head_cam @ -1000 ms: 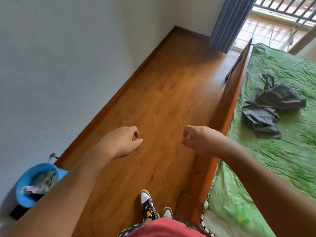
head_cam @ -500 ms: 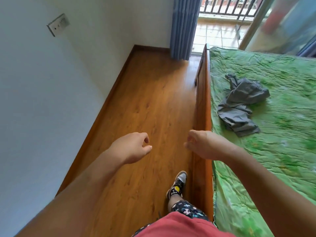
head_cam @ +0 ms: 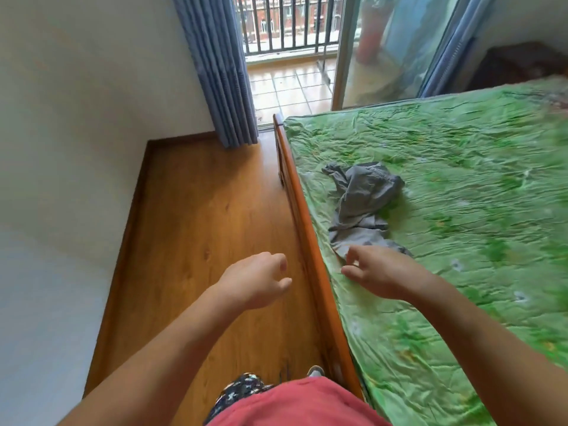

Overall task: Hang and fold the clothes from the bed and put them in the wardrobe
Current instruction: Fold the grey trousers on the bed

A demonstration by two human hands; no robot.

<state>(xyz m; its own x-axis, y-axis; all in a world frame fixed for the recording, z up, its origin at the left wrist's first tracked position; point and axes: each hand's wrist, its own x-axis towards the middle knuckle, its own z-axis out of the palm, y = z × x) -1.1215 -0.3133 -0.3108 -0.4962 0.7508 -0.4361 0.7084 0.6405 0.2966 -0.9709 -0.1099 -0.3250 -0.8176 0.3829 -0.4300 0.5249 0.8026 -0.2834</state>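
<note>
A crumpled grey garment (head_cam: 362,201) lies on the green bed sheet (head_cam: 467,192), close to the bed's left side. My right hand (head_cam: 378,272) hovers over the sheet just in front of the garment's near end, fingers loosely apart and holding nothing. My left hand (head_cam: 255,281) hangs over the wooden floor left of the bed rail (head_cam: 310,250), its fingers curled in with nothing in them. No wardrobe is in view.
The wooden floor (head_cam: 196,229) runs between the white wall (head_cam: 76,118) and the bed. A blue curtain (head_cam: 221,69) hangs at the far end beside an open balcony door (head_cam: 285,56). Dark furniture (head_cam: 519,63) stands at the back right.
My view has swung right toward the bed. My right hand has moved over the sheet to the grey garment's near end and its fingers have spread. The left hand stays curled.
</note>
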